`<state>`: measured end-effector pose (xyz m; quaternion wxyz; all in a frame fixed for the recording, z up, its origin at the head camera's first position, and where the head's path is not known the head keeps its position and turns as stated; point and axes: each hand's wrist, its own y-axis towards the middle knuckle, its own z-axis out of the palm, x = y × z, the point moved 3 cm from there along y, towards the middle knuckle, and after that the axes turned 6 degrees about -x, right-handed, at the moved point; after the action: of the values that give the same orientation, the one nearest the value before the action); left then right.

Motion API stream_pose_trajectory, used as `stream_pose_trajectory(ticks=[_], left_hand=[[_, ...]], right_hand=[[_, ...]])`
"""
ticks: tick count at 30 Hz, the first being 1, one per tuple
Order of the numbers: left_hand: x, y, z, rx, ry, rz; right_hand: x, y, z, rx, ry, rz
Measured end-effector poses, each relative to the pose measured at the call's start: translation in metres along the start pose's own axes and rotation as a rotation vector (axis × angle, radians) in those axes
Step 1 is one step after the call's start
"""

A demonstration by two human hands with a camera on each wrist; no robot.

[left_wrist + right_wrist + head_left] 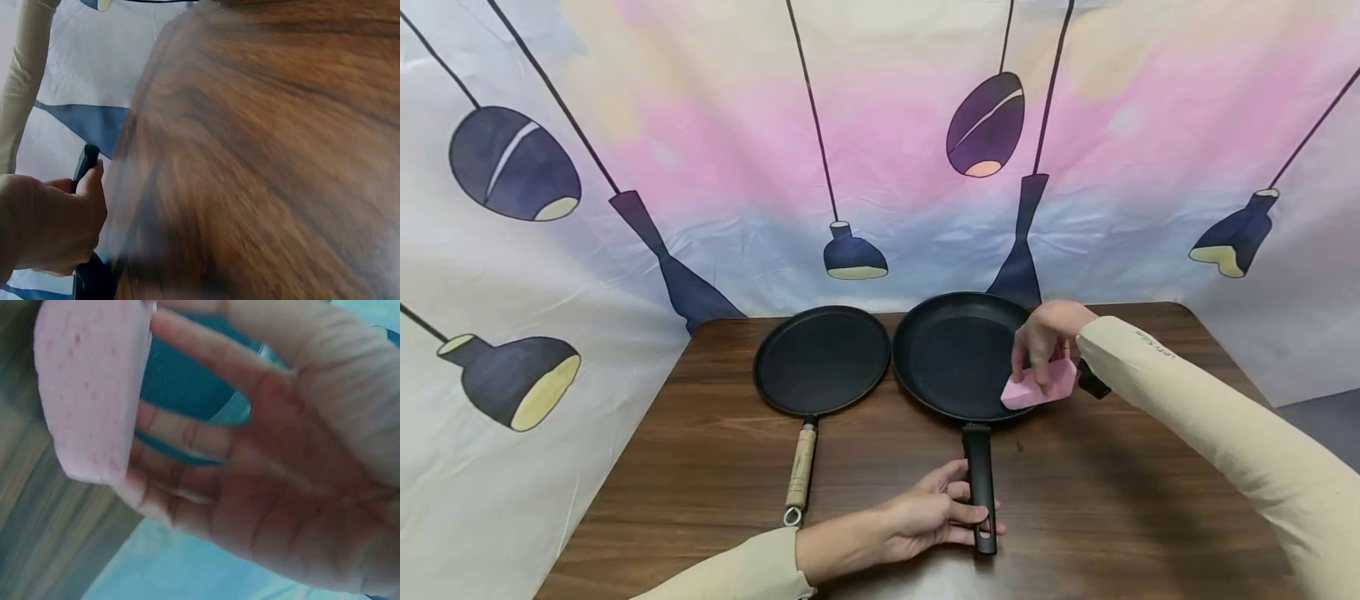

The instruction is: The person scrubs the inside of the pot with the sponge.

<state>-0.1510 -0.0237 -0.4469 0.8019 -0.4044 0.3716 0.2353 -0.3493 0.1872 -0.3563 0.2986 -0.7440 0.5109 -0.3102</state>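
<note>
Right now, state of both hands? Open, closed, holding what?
Left hand: closed, holding the black pan handle.
Right hand: closed, holding the pink sponge.

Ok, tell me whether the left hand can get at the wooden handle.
Probably yes: the wooden handle lies uncovered near the left forearm, though the left hand grips the black handle and would likely have to let go first.
</note>
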Motion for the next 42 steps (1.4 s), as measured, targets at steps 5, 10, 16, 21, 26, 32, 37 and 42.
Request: stream_pose_trajectory(ticks=[5,10,16,21,26,32,37,42], left_hand=[[0.004,0.000,-0.005,-0.043,0.052,0.014],[0.003,0.000,-0.003,-0.156,0.141,0.070],[-0.003,0.004,-0.001,-0.129,0.160,0.094],[-0.005,0.007,0.002,-0.056,0.159,0.072],[-0.007,0.010,0.002,-0.034,0.172,0.053],[-0.007,0.010,0.005,-0.007,0.160,0.031],[-0.006,0.011,0.006,0.014,0.161,0.037],[-0.008,0.010,0.004,0.005,0.168,0.048]], right_hand=[[0.016,0.018,0.010,0.153,0.172,-0.184],[0.033,0.042,0.012,0.125,0.265,-0.414],[0.055,0.068,0.003,-0.214,0.145,-0.495],[0.065,0.085,0.002,-0.442,-0.030,-0.411],[0.067,0.093,-0.002,-0.666,-0.173,-0.346],[0.059,0.102,-0.012,-0.895,-0.333,-0.251],[0.043,0.101,-0.018,-1.006,-0.353,-0.088],[0.022,0.096,-0.023,-1.008,-0.322,0.108]])
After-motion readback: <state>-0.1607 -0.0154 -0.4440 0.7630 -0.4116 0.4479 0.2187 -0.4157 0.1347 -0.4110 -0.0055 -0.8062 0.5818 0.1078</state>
